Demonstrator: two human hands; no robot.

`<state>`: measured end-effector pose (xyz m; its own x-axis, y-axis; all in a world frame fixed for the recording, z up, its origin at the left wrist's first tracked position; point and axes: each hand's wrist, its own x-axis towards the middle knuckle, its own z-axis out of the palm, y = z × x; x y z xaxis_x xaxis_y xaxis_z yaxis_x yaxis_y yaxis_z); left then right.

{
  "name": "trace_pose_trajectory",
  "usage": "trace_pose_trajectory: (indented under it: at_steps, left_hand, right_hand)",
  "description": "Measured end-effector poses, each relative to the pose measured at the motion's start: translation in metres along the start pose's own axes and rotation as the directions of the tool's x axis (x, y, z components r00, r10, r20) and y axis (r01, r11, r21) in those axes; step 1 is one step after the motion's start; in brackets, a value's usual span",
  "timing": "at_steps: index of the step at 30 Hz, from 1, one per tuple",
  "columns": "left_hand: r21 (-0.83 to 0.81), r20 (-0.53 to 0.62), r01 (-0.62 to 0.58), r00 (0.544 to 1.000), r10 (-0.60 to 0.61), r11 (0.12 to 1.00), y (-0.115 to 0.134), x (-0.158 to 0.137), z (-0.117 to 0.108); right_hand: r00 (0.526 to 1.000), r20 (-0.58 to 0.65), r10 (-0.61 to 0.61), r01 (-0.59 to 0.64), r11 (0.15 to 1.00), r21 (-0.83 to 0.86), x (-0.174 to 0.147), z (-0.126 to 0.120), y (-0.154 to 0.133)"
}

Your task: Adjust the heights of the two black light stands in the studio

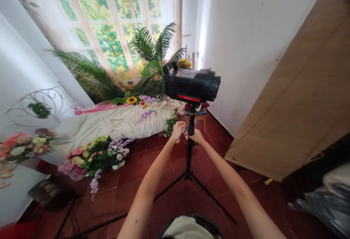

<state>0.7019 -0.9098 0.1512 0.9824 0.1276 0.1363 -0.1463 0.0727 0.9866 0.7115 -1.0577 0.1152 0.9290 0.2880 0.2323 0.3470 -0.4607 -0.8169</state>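
A black studio light (188, 82) with a top handle and a red label sits on a black light stand (189, 159) with spread legs. My right hand (196, 136) is wrapped round the stand's pole, just below the lamp, near a joint in the pole. Left of the pole, my left hand (179, 129) is raised with its fingers loosely bent and apart, holding nothing that I can see. It looks close to the pole but not closed on it. Part of my right hand's grip is hidden behind the pole.
A bed with a cream cover (123, 120) stands ahead, strewn with flowers. Flower bunches (95, 155) are at the lower left, palm plants (157, 49) by the window. A large brown board (284, 86) leans on the right. Another black stand leg (104, 225) crosses the tiled floor.
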Motion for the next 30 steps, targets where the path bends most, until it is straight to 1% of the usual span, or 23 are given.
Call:
trace_pose_trajectory:
  at_steps: [2, 3, 5, 7, 8, 10, 12, 14, 16, 22, 25, 27, 30]
  left_hand:
    - [0.028, 0.034, 0.034, 0.999, -0.035, 0.999, -0.022, -0.006, -0.006]
    - [0.045, 0.074, 0.048, 0.996, -0.051, 0.998, -0.031, -0.01, -0.007]
    - [0.069, 0.192, 0.066, 0.978, -0.078, 0.995, -0.044, -0.018, -0.006]
    - [0.08, 0.305, 0.067, 0.948, -0.088, 0.995, -0.052, -0.024, 0.0]
    - [0.081, 0.34, 0.056, 0.937, -0.08, 0.995, -0.054, -0.026, 0.004]
    - [0.085, 0.359, -0.004, 0.933, -0.027, 0.996, -0.055, -0.025, 0.015]
    - [0.095, 0.316, -0.111, 0.946, 0.076, 0.989, -0.053, -0.022, 0.027]
    - [0.116, 0.228, -0.201, 0.958, 0.171, 0.973, -0.049, -0.018, 0.038]
    - [0.149, 0.148, -0.22, 0.969, 0.198, 0.964, -0.046, -0.016, 0.046]
    - [0.213, 0.05, -0.066, 0.997, 0.056, 0.975, -0.044, -0.019, 0.055]
    - [0.227, -0.036, 0.005, 0.999, 0.003, 0.974, -0.045, -0.019, 0.058]
    - [0.231, -0.096, 0.065, 0.994, -0.044, 0.971, -0.044, -0.018, 0.061]
    - [0.233, -0.158, 0.142, 0.982, -0.106, 0.962, -0.04, -0.016, 0.065]
  right_hand:
    - [0.999, 0.031, 0.009, -0.011, 0.998, 0.063, 0.004, 0.003, -0.001]
    - [1.0, 0.03, 0.01, -0.013, 0.995, 0.099, 0.006, 0.004, -0.001]
    - [1.0, -0.008, 0.009, -0.007, 0.988, 0.155, 0.008, 0.005, -0.003]
    - [0.998, -0.055, -0.011, 0.021, 0.982, 0.189, 0.011, 0.003, -0.01]
    - [0.997, -0.074, -0.022, 0.037, 0.978, 0.205, 0.013, 0.001, -0.015]
    - [0.992, -0.115, -0.042, 0.068, 0.971, 0.229, 0.017, -0.005, -0.029]
    - [0.982, -0.183, -0.054, 0.1, 0.964, 0.247, 0.022, -0.012, -0.047]
    - [0.963, -0.262, -0.056, 0.127, 0.957, 0.26, 0.028, -0.021, -0.065]
    - [0.948, -0.313, -0.067, 0.154, 0.952, 0.266, 0.036, -0.032, -0.084]
    - [0.908, -0.379, -0.181, 0.28, 0.933, 0.224, 0.068, -0.067, -0.135]
    - [0.892, -0.394, -0.223, 0.322, 0.924, 0.207, 0.079, -0.08, -0.154]
    - [0.893, -0.389, -0.226, 0.324, 0.924, 0.206, 0.081, -0.084, -0.161]
    - [0.913, -0.34, -0.225, 0.305, 0.93, 0.204, 0.078, -0.086, -0.165]
